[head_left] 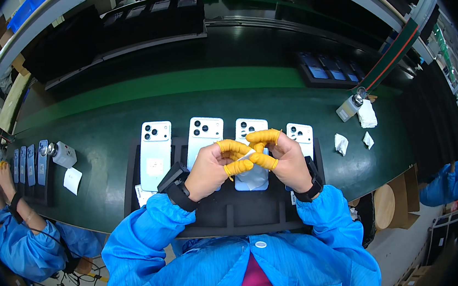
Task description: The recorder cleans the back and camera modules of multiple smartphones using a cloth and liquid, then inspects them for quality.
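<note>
Green belt point(101, 133): runs left to right across my front, bending with the lens.

Black foam tray point(230, 212): sits on the belt against my chest and carries the work.

Pale blue phones, four, backs up, camera ends away from me, long axes running from me toward the far side. Far-left phone point(156, 155) and second phone point(204, 135) lie to the left of my hands; third phone point(250, 127) lies directly under my hands, its near end partly hidden; far-right phone point(300, 134) lies just beyond my right knuckles.

My left hand point(209, 169): clenched, yellow finger cots on thumb and forefinger, pinching the left edge of the small white piece point(248, 156).

My right hand point(286, 159): clenched likewise, cotted fingertips pinching the same piece from the right.

Small white piece: held in the air between both hands over the third phone, its long axis crosswise to the phone's. I cannot tell whether it is film, label or wipe. Both hands are equally near it; the third phone is the nearest unit below.

Other items: white crumpled wipes point(342, 143) to my right on the belt; a co-worker's blue sleeve point(24, 245) to my left.
</note>
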`<state>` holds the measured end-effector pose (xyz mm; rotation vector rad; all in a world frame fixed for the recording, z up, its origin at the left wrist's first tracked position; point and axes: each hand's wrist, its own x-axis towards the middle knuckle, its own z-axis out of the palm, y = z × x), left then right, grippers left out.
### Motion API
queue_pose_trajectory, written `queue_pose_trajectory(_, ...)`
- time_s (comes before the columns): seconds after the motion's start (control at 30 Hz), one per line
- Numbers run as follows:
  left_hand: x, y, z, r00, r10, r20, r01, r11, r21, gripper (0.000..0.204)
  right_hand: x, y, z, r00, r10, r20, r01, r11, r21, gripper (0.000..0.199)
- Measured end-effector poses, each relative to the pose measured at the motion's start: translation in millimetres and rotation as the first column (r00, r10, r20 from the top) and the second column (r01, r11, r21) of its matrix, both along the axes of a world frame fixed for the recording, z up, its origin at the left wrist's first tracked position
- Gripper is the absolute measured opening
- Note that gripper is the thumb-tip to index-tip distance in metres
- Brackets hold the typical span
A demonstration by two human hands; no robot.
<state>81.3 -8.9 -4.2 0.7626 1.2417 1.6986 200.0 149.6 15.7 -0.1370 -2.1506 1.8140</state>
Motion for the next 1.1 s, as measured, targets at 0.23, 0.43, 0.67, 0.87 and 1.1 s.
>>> queue_pose_trajectory(0.23,-0.1,0.5,-1.4,0.999,0.041,-0.024,-0.04,0.999,0.031,0.016,3.2,1.4,6.3,0.987,0.154,0.035,-0.141,0.958,-0.249,0.049)
queue_pose_trajectory(0.43,1.5,-0.5,-0.9,0.994,0.112,-0.014,-0.111,0.991,0.073,0.022,2.1,1.6,4.5,0.994,0.068,0.086,-0.062,0.995,-0.074,0.05)
queue_pose_trajectory(0.67,1.5,1.6,-5.2,0.993,0.113,-0.02,-0.109,0.985,0.132,0.017,1.5,-1.6,1.4,0.997,0.064,0.048,-0.067,0.995,0.075,0.05)
queue_pose_trajectory(0.87,-10.1,-3.7,3.0,0.936,0.309,-0.17,-0.263,0.933,0.248,0.015,-0.6,1.4,0.8,0.981,0.055,0.186,-0.062,0.997,0.034,0.038)
queue_pose_trajectory(1.1,-20.5,-6.8,3.8,0.897,0.438,-0.064,-0.404,0.869,0.287,0.015,-0.5,6.6,2.2,0.976,-0.047,0.211,0.088,0.978,-0.191,0.027)
